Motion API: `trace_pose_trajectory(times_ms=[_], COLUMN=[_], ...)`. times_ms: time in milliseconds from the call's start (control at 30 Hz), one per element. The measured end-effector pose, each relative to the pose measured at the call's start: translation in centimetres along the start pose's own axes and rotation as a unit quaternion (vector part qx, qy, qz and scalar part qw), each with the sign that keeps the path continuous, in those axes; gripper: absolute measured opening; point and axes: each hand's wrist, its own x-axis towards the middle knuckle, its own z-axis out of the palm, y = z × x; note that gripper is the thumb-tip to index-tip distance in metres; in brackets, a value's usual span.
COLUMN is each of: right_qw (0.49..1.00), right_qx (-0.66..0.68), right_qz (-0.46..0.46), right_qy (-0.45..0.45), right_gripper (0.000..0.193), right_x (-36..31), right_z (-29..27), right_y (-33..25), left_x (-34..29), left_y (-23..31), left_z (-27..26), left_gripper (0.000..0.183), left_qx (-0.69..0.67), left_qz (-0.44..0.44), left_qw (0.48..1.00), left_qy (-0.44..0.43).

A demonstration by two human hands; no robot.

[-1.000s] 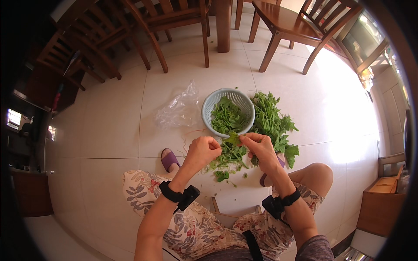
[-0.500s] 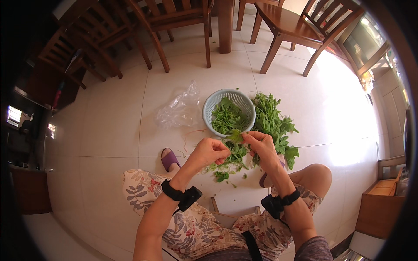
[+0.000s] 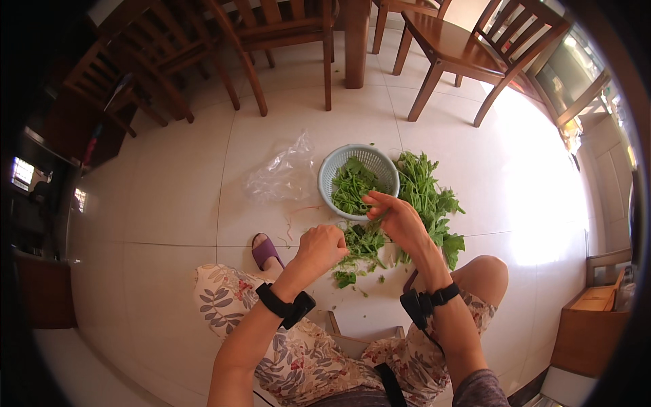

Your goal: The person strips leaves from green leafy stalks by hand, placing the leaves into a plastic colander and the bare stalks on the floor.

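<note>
Indoors, round grey-blue basket holding greens sits on tiled floor, ahead of person; right hand nearer, fingers over near rim. Leafy pile lies just right of basket, long axis running roughly away from person. Right hand's fingers loosely apart, nothing seen in grip. Left hand, lower and left, curled near loose trimmings; whether it pinches anything, cannot tell.

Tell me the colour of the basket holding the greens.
Pale grey-blue; the basket shows best in the head view.
</note>
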Motion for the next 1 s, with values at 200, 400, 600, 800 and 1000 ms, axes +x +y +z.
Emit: trace_pose_trajectory(times_ms=[200, 400, 600, 800, 1000], right_qw=[0.997, 0.993, 0.99, 0.988, 0.972], right_qx=[-0.002, -0.003, -0.037, -0.064, -0.168], right_qz=[0.048, 0.067, 0.095, 0.109, 0.108], right_qy=[-0.054, -0.096, -0.097, -0.086, -0.122], right_gripper=[0.037, 0.041, 0.042, 0.045, 0.053], right_x=[-1.7, -3.3, -4.2, -5.0, -5.8], right_z=[2.1, 2.8, 2.9, 3.8, 4.2], right_y=[-0.3, -0.2, -0.3, -0.8, 0.0], left_x=[-0.7, 0.2, 0.1, 0.2, 0.3], left_y=[2.0, 2.1, 2.9, 3.1, 2.8], left_z=[-2.5, -1.9, -1.3, -0.6, 0.2], left_gripper=[0.012, 0.011, 0.009, 0.016, 0.024], left_qx=[-0.134, -0.196, -0.197, -0.21, -0.455], left_qz=[-0.075, 0.076, 0.122, 0.113, -0.072], left_qw=[0.988, 0.953, 0.955, 0.956, 0.887], left_qy=[0.019, 0.219, 0.186, 0.17, -0.008])
